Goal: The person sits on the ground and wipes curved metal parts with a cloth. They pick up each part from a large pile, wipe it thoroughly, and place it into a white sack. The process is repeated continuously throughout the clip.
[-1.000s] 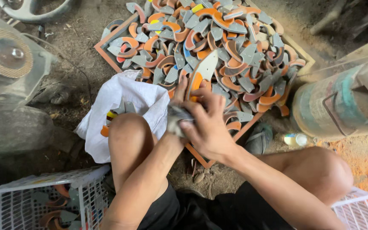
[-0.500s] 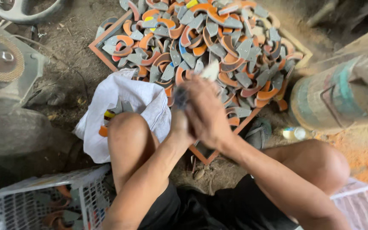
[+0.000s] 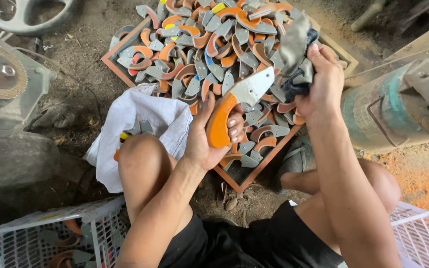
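Left hand (image 3: pixel 209 136) wraps the knife (image 3: pixel 234 111) by its orange handle, the safe hold; the blade looks stiff and light. Right hand (image 3: pixel 321 82) clutches a soft, limp rag (image 3: pixel 296 44).

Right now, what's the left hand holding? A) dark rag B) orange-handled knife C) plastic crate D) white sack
B: the left hand wraps the orange handle of the knife, blade pointing up toward the right hand, which holds the dark rag.
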